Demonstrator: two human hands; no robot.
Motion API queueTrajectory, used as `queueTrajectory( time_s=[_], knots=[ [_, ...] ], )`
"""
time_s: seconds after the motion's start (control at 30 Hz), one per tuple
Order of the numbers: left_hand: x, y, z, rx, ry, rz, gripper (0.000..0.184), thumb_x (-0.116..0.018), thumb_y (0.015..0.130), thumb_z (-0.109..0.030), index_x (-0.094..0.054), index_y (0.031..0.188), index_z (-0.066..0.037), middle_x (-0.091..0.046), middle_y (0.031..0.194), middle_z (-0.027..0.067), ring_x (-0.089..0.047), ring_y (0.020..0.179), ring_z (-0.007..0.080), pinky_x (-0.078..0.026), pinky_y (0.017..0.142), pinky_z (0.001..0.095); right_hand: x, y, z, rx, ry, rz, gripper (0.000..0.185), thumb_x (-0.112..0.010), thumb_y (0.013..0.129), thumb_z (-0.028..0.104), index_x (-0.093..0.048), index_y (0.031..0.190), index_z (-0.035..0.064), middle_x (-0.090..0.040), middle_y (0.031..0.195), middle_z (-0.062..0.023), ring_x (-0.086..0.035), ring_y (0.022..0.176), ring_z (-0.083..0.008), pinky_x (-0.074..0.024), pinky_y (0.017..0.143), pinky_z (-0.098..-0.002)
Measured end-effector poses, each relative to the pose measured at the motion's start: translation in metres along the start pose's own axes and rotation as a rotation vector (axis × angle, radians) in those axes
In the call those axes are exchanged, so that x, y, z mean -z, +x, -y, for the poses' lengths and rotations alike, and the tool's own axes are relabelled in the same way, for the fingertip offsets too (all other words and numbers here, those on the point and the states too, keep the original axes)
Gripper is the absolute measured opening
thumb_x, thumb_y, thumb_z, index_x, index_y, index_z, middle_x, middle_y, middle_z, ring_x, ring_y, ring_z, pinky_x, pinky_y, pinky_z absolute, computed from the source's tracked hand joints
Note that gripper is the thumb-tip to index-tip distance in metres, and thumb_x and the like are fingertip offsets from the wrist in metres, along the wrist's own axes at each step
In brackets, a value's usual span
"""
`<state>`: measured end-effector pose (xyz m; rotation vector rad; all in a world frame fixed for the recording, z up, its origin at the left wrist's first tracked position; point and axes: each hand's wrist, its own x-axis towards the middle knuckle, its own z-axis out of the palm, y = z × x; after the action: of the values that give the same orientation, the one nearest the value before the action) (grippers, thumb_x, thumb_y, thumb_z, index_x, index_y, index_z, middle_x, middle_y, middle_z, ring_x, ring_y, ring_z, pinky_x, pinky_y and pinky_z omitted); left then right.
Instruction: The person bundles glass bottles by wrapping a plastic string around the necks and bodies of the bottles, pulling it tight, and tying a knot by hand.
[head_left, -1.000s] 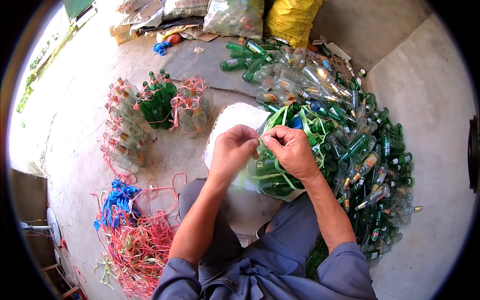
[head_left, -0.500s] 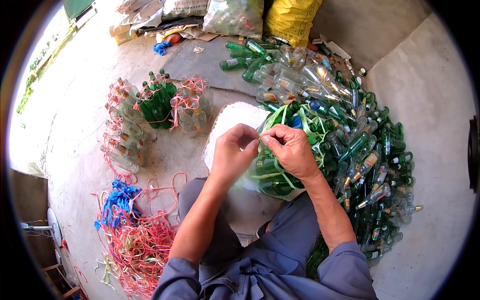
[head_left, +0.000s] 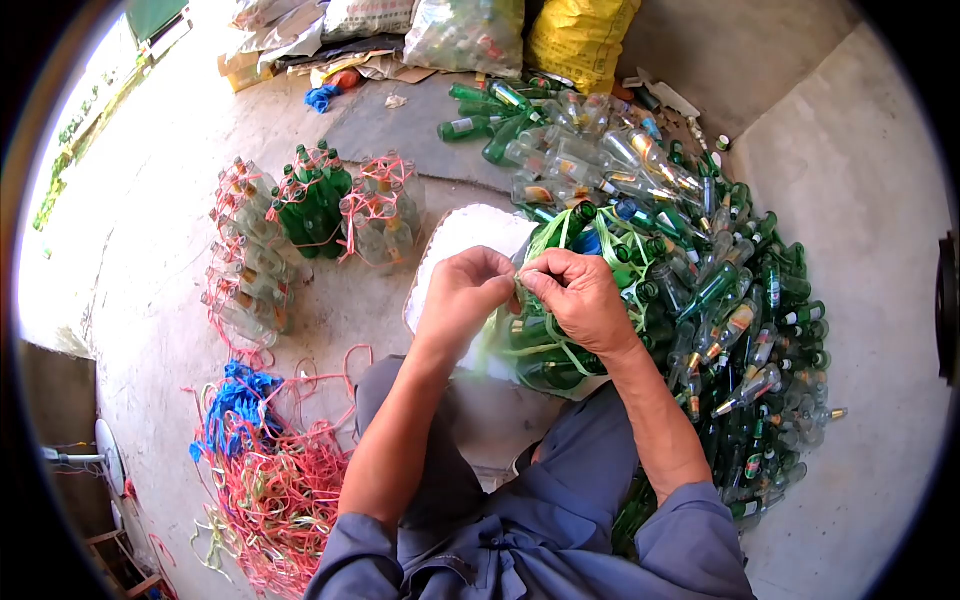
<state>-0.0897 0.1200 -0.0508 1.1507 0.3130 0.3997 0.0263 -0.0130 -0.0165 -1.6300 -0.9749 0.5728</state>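
My left hand (head_left: 468, 290) and my right hand (head_left: 575, 297) meet fingertip to fingertip above a white slab (head_left: 470, 235). Both are closed in a pinch around a thin strand of light green strapping, small and partly hidden by the fingers. More green strapping (head_left: 545, 240) lies over green bottles (head_left: 550, 370) just below and beside my right hand. A blurred length of strapping hangs below my left hand.
A big heap of loose bottles (head_left: 715, 290) spreads along the right. Bundled bottles (head_left: 320, 200) stand at the upper left. Tangled pink string (head_left: 285, 490) and blue string (head_left: 238, 400) lie lower left. A yellow sack (head_left: 580, 45) is at the back.
Both hands stay close together in nearly the same place. The fingers of my left hand have shifted slightly, and the blurred strapping below them has moved.
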Motion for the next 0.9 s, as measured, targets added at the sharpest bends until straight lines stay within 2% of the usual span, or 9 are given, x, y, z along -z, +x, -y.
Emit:
queueTrajectory(
  time_s=[0.27, 0.6, 0.7, 0.8, 0.9],
  knots=[
    [-0.001, 0.0, 0.003, -0.068, 0.004, -0.043, 0.007, -0.065, 0.087, -0.005, -0.062, 0.09, 0.001, -0.063, 0.08, 0.0025, -0.059, 0.074, 0.0094, -0.048, 0.069, 0.0242, -0.004, 0.0, 0.003, -0.033, 0.033, -0.04, 0.009, -0.066, 0.094, 0.006, -0.071, 0.093, -0.0008, -0.058, 0.069, 0.0057, -0.046, 0.06, -0.0018, -0.038, 0.054, -0.0197],
    [-0.001, -0.001, 0.003, -0.054, -0.019, -0.055, 0.005, -0.066, 0.086, 0.0, -0.062, 0.089, 0.0, -0.064, 0.08, 0.003, -0.06, 0.07, 0.0103, -0.049, 0.066, 0.0249, -0.005, 0.001, 0.003, -0.059, 0.053, -0.038, 0.009, -0.066, 0.094, 0.006, -0.072, 0.096, -0.0001, -0.056, 0.067, 0.0062, -0.046, 0.059, -0.0014, -0.0375, 0.053, -0.0195],
    [0.001, 0.0, 0.005, -0.033, 0.014, -0.075, 0.006, -0.066, 0.086, 0.0, -0.062, 0.09, 0.001, -0.064, 0.079, 0.0032, -0.059, 0.068, 0.01, -0.049, 0.062, 0.0243, -0.005, 0.0, 0.005, -0.045, 0.045, -0.066, 0.011, -0.067, 0.094, 0.007, -0.07, 0.101, -0.0003, -0.059, 0.075, 0.0045, -0.048, 0.061, -0.0011, -0.0386, 0.054, -0.0191],
    [0.001, -0.001, 0.005, -0.012, 0.002, -0.102, 0.006, -0.067, 0.086, 0.0, -0.062, 0.09, 0.001, -0.064, 0.079, 0.0035, -0.059, 0.066, 0.0099, -0.049, 0.06, 0.0239, -0.01, -0.003, 0.013, -0.01, -0.069, -0.187, 0.014, -0.069, 0.092, 0.007, -0.068, 0.104, -0.0003, -0.061, 0.084, 0.0016, -0.05, 0.062, -0.0015, -0.041, 0.056, -0.0192],
    [0.001, 0.0, 0.006, -0.011, -0.014, -0.121, 0.006, -0.067, 0.086, 0.0, -0.063, 0.09, 0.001, -0.064, 0.079, 0.0039, -0.059, 0.065, 0.0101, -0.049, 0.06, 0.0238, -0.009, -0.005, 0.017, 0.117, -0.259, -0.259, 0.021, -0.073, 0.087, 0.008, -0.066, 0.105, 0.0009, -0.066, 0.087, -0.0065, -0.06, 0.063, -0.0119, -0.0498, 0.058, -0.0271]
  ],
)
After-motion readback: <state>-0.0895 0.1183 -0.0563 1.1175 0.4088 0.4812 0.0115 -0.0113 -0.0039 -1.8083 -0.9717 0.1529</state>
